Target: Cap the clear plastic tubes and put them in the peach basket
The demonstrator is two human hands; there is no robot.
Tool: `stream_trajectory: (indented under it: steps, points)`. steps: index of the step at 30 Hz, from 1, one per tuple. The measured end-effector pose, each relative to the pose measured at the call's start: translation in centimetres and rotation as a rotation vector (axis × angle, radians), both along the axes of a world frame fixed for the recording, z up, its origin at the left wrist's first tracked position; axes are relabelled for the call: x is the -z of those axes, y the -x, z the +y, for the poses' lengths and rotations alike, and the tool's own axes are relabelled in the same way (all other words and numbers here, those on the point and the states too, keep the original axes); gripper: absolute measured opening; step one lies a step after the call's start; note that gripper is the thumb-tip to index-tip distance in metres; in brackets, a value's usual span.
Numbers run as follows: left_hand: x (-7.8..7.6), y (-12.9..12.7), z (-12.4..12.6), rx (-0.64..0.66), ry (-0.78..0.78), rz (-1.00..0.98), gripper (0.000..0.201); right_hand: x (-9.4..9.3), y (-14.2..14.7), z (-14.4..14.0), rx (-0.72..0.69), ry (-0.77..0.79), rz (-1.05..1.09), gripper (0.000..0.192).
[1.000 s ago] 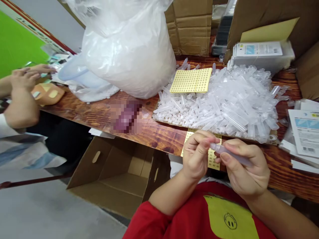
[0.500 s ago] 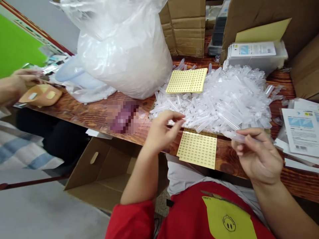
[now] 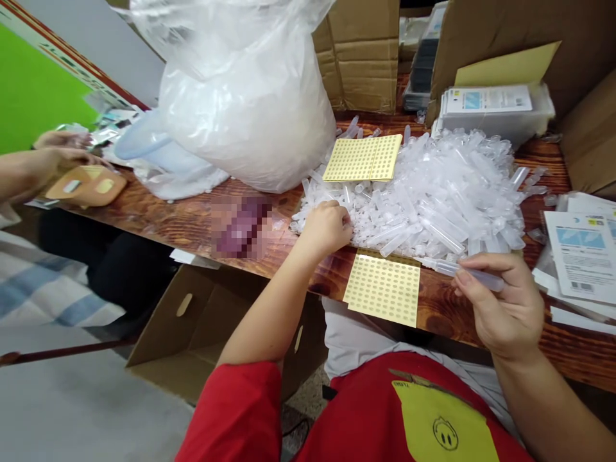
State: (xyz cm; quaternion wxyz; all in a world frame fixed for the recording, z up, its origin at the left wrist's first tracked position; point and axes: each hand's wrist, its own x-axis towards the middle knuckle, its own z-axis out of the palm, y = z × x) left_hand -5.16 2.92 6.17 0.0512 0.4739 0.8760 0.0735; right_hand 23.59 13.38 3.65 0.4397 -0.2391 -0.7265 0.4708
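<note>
Tube [image 3: 489,280], one, pinched in right hand [image 3: 511,316], likely light, stiff, slick, best held mid-barrel; left hand [image 3: 328,226], by small parts [image 3: 362,223], curled, contents unclear.

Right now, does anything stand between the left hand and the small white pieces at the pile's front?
Nothing visible does. The left hand is at the small white pieces, though its fingertips are mostly hidden and contact is unclear. The upper yellow sheet lies farther back, outside that path.

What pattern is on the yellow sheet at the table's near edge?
Rows of small dark marks cover the yellow sheet; see head view.
</note>
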Motion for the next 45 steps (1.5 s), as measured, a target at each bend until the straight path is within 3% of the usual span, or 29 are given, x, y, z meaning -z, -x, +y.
stream_trajectory:
  steps: [4,8,11,14,17,20,23,30,37,40,44,45]
  points:
    - [-1.4,0.6,-0.8,0.124,0.015,0.045,0.020,-0.5,0.0,0.3,0.008,-0.067,-0.013,0.012]
    - [-3.5,0.4,-1.4,0.268,0.033,0.246,0.027,-0.8,0.5,0.3,-0.033,-0.221,-0.007,0.020]
    - [-4.3,-0.5,-1.8,0.325,-0.119,0.190,0.029,-1.0,1.2,0.3,-0.083,-0.389,-0.005,0.028]
    - [-3.9,-1.8,-2.4,0.312,-0.475,-0.210,0.010,-1.8,1.8,0.2,-0.129,-0.470,0.003,0.034]
    - [-2.8,-3.5,-2.6,0.262,-0.759,-0.787,0.031,-3.0,2.2,0.0,-0.187,-0.503,0.026,0.042]
    - [-1.9,-4.9,-2.4,0.236,-0.790,-1.179,0.034,-4.1,2.3,0.0,-0.248,-0.559,0.041,0.043]
    - [-1.7,-5.7,-2.0,0.254,-0.744,-1.328,0.030,-5.0,2.2,0.4,-0.323,-0.647,-0.022,0.040]
    - [-2.9,-5.4,-1.6,0.259,-0.540,-1.413,0.033,-6.3,0.7,1.5,-0.387,-0.907,-0.068,0.040]
    - [-3.6,-7.5,-1.2,0.309,-0.587,-1.359,0.025,-5.8,0.0,1.4,-0.365,-1.022,-0.117,0.033]
    - [-3.9,-8.7,-1.0,0.345,-0.640,-1.301,0.020,-5.4,-0.1,1.2,-0.339,-0.956,-0.090,0.033]
    - [-3.7,-9.8,-0.6,0.457,-0.726,-1.068,0.015,-5.0,-0.5,0.9,-0.183,-0.667,-0.142,0.009]
    - [-3.5,-10.1,-0.5,0.466,-0.742,-1.017,0.015,-4.8,-0.6,1.0,-0.149,-0.612,-0.175,0.013]
